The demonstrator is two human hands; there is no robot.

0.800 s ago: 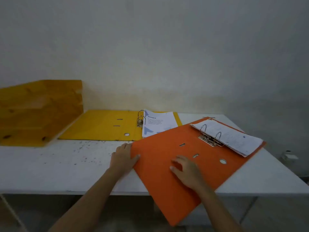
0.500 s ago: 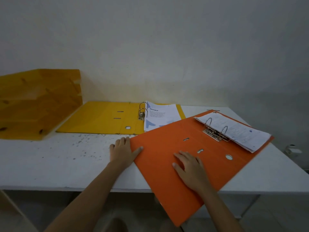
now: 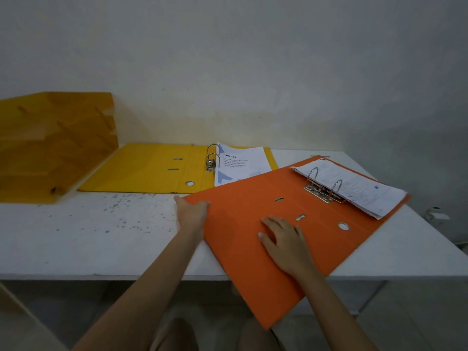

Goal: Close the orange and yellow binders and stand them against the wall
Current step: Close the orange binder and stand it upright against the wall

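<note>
The orange binder (image 3: 243,224) lies open and skewed on the white table (image 3: 88,239), its near cover hanging over the front edge. Its ring mechanism (image 3: 323,190) holds a stack of papers (image 3: 359,191) on the far right half. My left hand (image 3: 191,212) grips the left corner of the near cover, thumb on top. My right hand (image 3: 286,239) rests flat on the cover with fingers apart. The yellow binder (image 3: 149,168) lies open behind, near the wall (image 3: 253,72), with an invoice sheet (image 3: 240,163) on its right half; the orange binder overlaps that sheet.
A yellow-brown wooden tray rack (image 3: 50,145) stands at the back left, touching the yellow binder's left edge. Dark specks dot the tabletop. A white socket (image 3: 436,215) sits low on the right wall. My knees show under the table edge.
My left hand moved from lying flat on the table beside the orange cover up to its left corner and took hold of it. My right hand stayed flat on the cover.
</note>
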